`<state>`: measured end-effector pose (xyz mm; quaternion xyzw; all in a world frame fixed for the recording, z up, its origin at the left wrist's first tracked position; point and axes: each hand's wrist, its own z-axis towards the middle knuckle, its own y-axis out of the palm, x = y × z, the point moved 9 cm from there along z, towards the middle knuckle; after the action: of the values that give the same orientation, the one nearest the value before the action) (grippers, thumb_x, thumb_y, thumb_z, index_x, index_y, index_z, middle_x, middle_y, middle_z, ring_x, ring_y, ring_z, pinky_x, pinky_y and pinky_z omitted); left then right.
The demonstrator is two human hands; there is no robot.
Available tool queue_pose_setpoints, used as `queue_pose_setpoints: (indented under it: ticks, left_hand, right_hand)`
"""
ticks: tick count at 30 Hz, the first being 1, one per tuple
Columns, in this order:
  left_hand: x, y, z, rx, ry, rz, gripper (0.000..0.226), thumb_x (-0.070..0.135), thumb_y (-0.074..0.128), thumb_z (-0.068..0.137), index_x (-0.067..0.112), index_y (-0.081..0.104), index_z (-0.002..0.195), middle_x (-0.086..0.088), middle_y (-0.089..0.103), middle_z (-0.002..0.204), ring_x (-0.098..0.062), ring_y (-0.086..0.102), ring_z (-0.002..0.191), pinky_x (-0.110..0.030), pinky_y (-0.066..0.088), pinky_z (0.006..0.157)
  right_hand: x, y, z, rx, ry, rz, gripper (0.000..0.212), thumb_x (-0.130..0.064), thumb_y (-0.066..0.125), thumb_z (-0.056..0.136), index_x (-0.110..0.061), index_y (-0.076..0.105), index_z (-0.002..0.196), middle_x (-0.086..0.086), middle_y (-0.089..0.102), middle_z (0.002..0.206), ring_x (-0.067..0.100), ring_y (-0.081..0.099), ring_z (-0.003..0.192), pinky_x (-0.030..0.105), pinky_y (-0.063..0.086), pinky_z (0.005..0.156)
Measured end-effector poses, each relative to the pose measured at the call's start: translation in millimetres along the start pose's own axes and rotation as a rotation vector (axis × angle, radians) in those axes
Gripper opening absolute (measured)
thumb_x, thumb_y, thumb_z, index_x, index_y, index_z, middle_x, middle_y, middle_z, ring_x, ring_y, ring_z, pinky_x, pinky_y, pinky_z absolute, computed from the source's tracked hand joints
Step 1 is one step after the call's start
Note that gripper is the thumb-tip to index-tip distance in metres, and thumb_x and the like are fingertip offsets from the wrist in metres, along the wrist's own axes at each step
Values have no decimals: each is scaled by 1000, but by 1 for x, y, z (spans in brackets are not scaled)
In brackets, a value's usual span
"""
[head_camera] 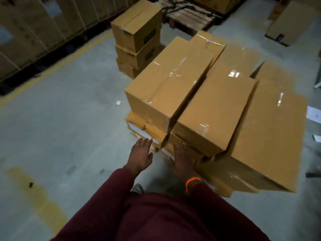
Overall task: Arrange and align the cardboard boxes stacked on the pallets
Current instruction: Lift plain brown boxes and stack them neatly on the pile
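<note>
Both hands open, empty: left hand (140, 156), right hand (181, 161) near lower boxes (151, 131).

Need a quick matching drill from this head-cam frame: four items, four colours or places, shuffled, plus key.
Items:
1. wrist band
2. sleeves
3. three-box stack
4. floor line

Descriptions:
A. maroon
B. yellow, running diagonally across the grey concrete
C. orange, on the right hand's wrist
D. on the floor beyond the left end of the large boxes

Pairs: 1-C, 2-A, 3-D, 4-B
</note>
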<state>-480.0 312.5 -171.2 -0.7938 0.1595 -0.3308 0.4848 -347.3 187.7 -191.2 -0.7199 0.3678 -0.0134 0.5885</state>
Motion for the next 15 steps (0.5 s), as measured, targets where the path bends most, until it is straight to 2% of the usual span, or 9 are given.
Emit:
queue_pose_setpoints:
  ticks: [4, 8, 10, 12, 15]
  left_hand:
    - [-83, -39, -11, 23, -126, -24, 66, 33, 53, 95, 14, 33, 155, -11, 35, 160, -33, 24, 150, -45, 28, 120]
    - [-138, -58, -15, 55, -193, -68, 64, 35, 51, 95, 15, 36, 154, -10, 37, 160, -31, 26, 150, -44, 27, 121]
    - [-163, -63, -6, 44, -209, -66, 63, 34, 51, 96, 15, 37, 154, -10, 37, 160, -32, 27, 150, -44, 28, 120]
    - [-191, -73, 7, 47, -215, -72, 61, 31, 54, 95, 14, 40, 152, -10, 40, 158, -33, 30, 149, -45, 30, 118]
    - [-248, -104, 40, 107, -243, -99, 58, 29, 53, 92, 11, 48, 147, -12, 48, 152, -35, 39, 144, -46, 35, 116]
  right_hand:
    - [-103, 27, 35, -67, -114, -48, 67, -43, 40, 105, -13, 22, 161, 19, 16, 167, 38, 14, 155, 51, 19, 125]
    - [-168, 44, 79, -74, -176, -21, 73, -53, 28, 97, -9, 41, 153, 26, 37, 157, 46, 34, 146, 55, 34, 117]
    - [-189, 53, 104, -120, -163, -30, 71, -51, 30, 98, -7, 41, 153, 26, 36, 157, 46, 33, 146, 54, 34, 118]
    - [-207, 62, 132, -133, -134, -24, 68, -46, 37, 100, -6, 37, 155, 26, 31, 160, 44, 26, 150, 53, 28, 122]
    - [-243, 74, 193, -140, -94, 29, 77, -53, 28, 95, -4, 40, 152, 25, 34, 159, 44, 27, 148, 50, 23, 122]
